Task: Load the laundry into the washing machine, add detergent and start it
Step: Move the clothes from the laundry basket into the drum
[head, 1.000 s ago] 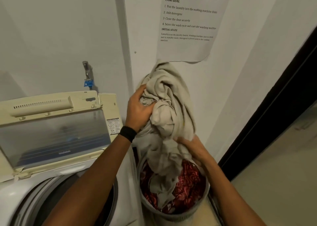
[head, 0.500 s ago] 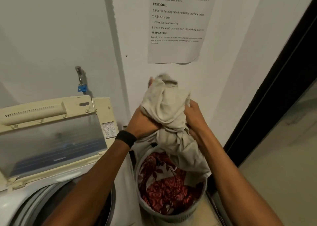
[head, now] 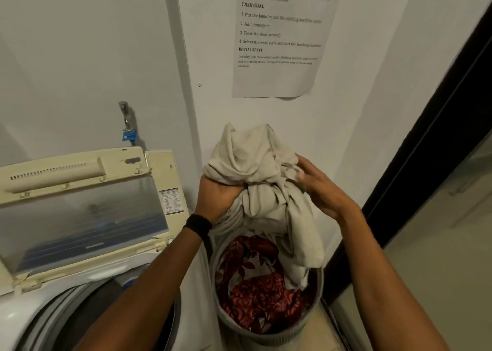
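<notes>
A bunched beige cloth (head: 255,169) is lifted above the round grey laundry basket (head: 269,337), its tail still hanging down into the basket. My left hand (head: 221,196) grips the cloth from below on its left side. My right hand (head: 316,188) presses against the cloth's right side, fingers partly buried in the folds. A red patterned garment (head: 255,284) lies inside the basket. The top-loading washing machine (head: 26,318) stands at the left with its lid (head: 80,217) raised and the drum opening (head: 87,313) showing beneath my left forearm.
A tap with a blue fitting (head: 127,127) juts from the wall behind the machine. A printed instruction sheet (head: 279,36) hangs on the wall above the basket. A dark door frame (head: 426,164) runs along the right, with pale floor beyond it.
The cloth has been gathered into a tighter bundle. My right hand rose from low near the basket to the bundle's right side. My left hand dropped from the top to under it.
</notes>
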Available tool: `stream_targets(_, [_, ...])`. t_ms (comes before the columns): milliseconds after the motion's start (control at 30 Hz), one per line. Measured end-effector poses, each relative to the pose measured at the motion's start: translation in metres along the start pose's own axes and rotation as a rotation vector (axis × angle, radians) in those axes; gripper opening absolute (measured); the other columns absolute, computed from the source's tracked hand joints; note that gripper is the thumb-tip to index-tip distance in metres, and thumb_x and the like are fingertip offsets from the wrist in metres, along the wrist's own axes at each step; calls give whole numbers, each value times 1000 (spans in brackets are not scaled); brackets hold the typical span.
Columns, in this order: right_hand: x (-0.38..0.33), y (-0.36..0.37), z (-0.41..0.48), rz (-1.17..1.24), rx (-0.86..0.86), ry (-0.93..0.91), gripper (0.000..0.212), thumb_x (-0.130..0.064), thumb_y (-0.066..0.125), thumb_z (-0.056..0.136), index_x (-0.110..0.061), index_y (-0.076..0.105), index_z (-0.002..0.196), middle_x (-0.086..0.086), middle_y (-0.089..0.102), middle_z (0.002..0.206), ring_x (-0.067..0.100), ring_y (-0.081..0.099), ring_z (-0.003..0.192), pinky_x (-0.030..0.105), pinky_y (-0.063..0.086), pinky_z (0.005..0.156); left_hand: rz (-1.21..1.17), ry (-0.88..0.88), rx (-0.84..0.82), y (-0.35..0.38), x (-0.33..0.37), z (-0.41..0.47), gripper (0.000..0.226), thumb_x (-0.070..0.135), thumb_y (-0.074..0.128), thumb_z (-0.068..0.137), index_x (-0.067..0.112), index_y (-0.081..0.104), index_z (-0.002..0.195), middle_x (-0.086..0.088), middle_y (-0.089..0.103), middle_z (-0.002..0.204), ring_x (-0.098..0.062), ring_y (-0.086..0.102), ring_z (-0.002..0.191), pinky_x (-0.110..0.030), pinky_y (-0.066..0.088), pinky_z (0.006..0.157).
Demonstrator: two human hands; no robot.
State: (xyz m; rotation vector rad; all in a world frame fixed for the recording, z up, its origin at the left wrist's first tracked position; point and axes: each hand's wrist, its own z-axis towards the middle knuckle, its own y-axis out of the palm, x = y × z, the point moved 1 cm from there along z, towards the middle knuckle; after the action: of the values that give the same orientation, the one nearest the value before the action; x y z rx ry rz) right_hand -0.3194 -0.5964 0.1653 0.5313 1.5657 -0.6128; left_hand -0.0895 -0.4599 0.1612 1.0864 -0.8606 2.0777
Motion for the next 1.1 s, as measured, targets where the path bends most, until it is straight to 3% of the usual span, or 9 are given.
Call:
stream_targets(67, [46, -6, -18, -115, -93, 201, 97, -36, 83, 83, -24, 27, 161, -7, 38, 158, 14, 42, 144, 28, 42, 114, 22, 7, 29, -8, -1, 7, 66, 20, 79, 79, 4, 54, 138, 7, 60, 132, 7, 59, 119, -5, 39, 102])
stream_targets(200, [126, 15, -42, -726, -302, 281, 19, 8, 60, 95, -5, 69, 105, -8, 63, 103, 1, 60, 87, 3, 46, 65, 92, 28, 40, -8, 3, 14, 64, 22, 78, 81, 1, 56, 136, 5, 60, 127, 8, 55, 113, -3, 41, 96])
stream_targets(300, [121, 17, -36, -471, -89, 284, 35, -2, 71, 94, 0, 61, 128, 0, 60, 131, 12, 57, 116, 14, 43, 92, 102, -10, 63, -11, -2, 10, 49, 22, 81, 78, -2, 66, 118, -4, 71, 110, -3, 63, 98, -26, 54, 88])
stream_targets(400, [66, -14, -19, -4, 308, 119, 15, -10, 63, 99, -15, 76, 107, 16, 74, 119, 20, 73, 98, 27, 58, 76, 209, -33, 74, -20, -10, 4, 53, 32, 81, 75, -4, 67, 110, -18, 73, 105, -29, 71, 99, -48, 59, 84])
stream_targets(500, [-1, -29, -9, 291, 327, -165, 26, -15, 70, 90, -13, 74, 116, 16, 73, 119, 27, 70, 107, 33, 58, 84, 532, 64, -23, -19, -10, -1, 62, 55, 69, 75, 4, 69, 109, -20, 66, 102, -42, 68, 89, -42, 55, 71])
stream_targets(667, [-31, 59, 16, -162, 305, -221, 52, -44, 69, 80, -29, 63, 130, 5, 59, 138, 8, 60, 123, 22, 48, 101, 381, -21, -166, 1, -3, 2, 85, 69, 67, 67, 16, 63, 133, -13, 67, 122, -36, 66, 113, -48, 55, 91])
stream_targets(833, [-14, 84, 19, 160, 349, -118, 74, -70, 47, 89, -14, 66, 134, 14, 69, 131, 29, 63, 126, 46, 48, 111, 269, 21, -145, 0, -6, -9, 99, 64, 78, 65, 14, 53, 147, -5, 62, 143, -22, 58, 132, -37, 48, 110])
stream_targets(967, [-14, 86, 13, 37, 498, -177, 32, -33, 46, 108, -33, 77, 99, -22, 76, 98, -6, 70, 93, 22, 57, 86, 396, 70, -165, -3, -12, -13, 83, 53, 80, 75, 15, 57, 145, -6, 65, 138, -25, 60, 129, -44, 52, 105])
stream_targets(1100, [-15, 101, 14, -36, 411, -328, 20, -27, 61, 102, -18, 65, 119, -4, 70, 118, 11, 65, 111, 29, 53, 96, 264, -1, -110, -16, -19, -30, 91, 51, 88, 73, 13, 53, 147, -1, 58, 148, -12, 54, 135, -30, 45, 114])
